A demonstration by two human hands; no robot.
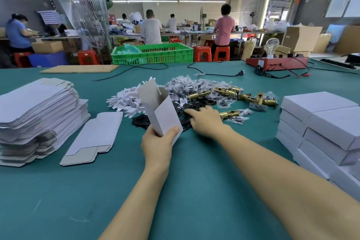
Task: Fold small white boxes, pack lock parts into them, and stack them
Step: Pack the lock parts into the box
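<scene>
My left hand (158, 143) grips the bottom of a small white box (160, 109), held upright with its top flap open. My right hand (204, 120) reaches forward and its fingers touch black flat plates (191, 106) on the green table. Beyond them lie brass latch bolts (227, 91), small bagged parts (183, 84) and white plastic pieces (126, 101). A tall pile of flat box blanks (35, 115) sits at the left, with one flat blank (95, 138) beside it. Closed white boxes (323, 128) are stacked at the right.
A red test unit with a light bulb (276, 60) and cables (214, 73) lies at the far right of the table. A green crate (153, 53) and a cardboard sheet (79, 68) sit at the far edge. Several people work at benches behind.
</scene>
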